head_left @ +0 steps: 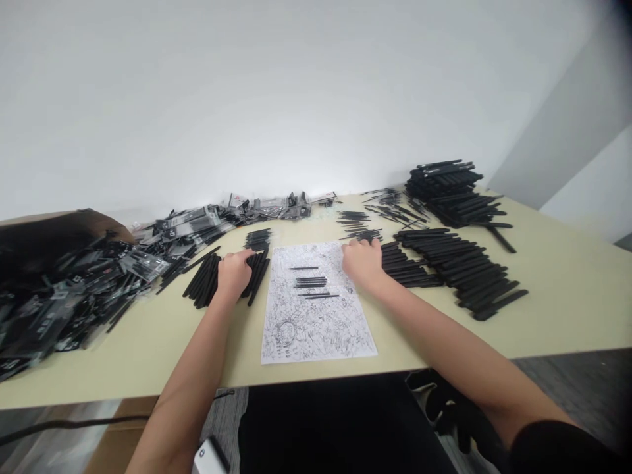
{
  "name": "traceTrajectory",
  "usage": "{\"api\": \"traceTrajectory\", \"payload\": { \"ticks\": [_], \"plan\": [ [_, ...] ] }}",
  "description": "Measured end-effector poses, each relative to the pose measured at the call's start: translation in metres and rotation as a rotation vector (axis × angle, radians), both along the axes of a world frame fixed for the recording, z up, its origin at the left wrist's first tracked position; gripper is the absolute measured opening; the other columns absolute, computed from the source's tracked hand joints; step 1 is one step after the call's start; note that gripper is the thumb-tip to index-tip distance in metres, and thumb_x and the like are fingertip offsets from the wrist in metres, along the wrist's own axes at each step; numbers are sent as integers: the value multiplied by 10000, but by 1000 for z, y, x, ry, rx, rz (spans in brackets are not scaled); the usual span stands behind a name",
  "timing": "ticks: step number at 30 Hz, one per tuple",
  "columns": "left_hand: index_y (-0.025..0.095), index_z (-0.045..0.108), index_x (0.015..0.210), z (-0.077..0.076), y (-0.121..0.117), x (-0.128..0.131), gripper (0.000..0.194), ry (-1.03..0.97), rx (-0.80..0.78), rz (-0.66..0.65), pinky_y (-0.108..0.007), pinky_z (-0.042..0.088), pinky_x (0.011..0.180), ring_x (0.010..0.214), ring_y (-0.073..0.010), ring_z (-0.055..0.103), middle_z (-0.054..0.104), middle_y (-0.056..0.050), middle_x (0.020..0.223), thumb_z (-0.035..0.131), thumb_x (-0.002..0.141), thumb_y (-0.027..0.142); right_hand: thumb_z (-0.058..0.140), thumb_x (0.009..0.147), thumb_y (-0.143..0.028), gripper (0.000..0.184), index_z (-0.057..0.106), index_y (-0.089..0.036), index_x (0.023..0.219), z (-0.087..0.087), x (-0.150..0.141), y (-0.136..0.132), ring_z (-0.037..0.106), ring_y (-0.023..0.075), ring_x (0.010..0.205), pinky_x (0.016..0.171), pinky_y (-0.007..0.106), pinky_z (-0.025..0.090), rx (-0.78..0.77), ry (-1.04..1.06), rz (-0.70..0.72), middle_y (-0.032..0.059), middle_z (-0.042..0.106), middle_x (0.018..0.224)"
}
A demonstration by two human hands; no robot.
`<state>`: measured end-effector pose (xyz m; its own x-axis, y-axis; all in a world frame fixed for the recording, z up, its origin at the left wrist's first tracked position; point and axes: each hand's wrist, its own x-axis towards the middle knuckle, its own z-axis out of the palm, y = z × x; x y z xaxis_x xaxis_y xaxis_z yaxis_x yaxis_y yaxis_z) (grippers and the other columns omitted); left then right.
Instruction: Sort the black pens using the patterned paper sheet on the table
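Head | black pen-like rods [200, 283]: slim, straight, bunched side by side | left hand [234, 271], right hand [362, 262]: curled, grip unclear

Pale yellow table [567, 289] before plain whitish wall [296, 99], greyer band at right; grey floor [582, 382] below.

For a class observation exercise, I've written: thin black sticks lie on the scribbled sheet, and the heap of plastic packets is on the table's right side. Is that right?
Not quite: in the head view, the heap of plastic packets is on the left side of the table. The thin black sticks do lie on the scribbled sheet.
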<state>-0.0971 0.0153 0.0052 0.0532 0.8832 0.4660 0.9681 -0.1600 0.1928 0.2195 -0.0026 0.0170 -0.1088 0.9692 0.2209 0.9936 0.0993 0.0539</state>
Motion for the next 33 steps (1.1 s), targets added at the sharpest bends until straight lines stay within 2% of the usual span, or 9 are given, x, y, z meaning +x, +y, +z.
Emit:
{"api": "traceTrajectory", "payload": {
  "ticks": [3,8,16,21,26,33],
  "plan": [
    [250,739,1062,-3,0,-1,508,52,-26,-12,-398,489,823,963,-281,650,732,-61,1109,446,692,60,430,853,-99,310,723,-144,942,0,7,3,598,279,930,848,442,285,-43,-23,-35,173,676,1034],
    [276,748,1020,-3,0,-1,484,13,-19,5,-449,439,855,992,-301,635,726,-60,1126,464,690,63,435,851,-74,313,724,-143,949,1,8,3,605,280,944,840,432,304,-52,-24,-34,172,680,1038],
    [245,728,1060,2,-3,4,488,34,-78,48,-517,407,891,1082,-340,618,692,-98,1196,426,740,34,429,843,-28,338,732,-139,941,6,8,2,618,280,956,844,429,306,-104,-23,-34,170,699,1000],
    [222,719,1069,2,0,1,480,14,-45,41,-478,434,929,1120,-301,618,692,-92,1198,414,749,36,425,856,-18,343,733,-134,952,8,8,1,626,268,968,854,422,313,-117,-28,-46,185,700,1012],
    [170,699,1097,2,3,-2,483,-3,-3,6,-370,445,1006,1159,-219,612,693,-95,1191,371,769,37,418,890,-46,330,722,-129,990,10,7,0,619,257,1008,861,399,334,-157,-48,-51,188,693,1046],
    [171,673,1145,10,-5,3,430,34,-34,137,-363,474,981,1102,-254,629,682,-90,1181,458,781,94,391,888,-41,347,713,-117,991,10,8,0,616,262,1021,841,384,348,-168,-58,-38,185,685,1059]
  ]
}}
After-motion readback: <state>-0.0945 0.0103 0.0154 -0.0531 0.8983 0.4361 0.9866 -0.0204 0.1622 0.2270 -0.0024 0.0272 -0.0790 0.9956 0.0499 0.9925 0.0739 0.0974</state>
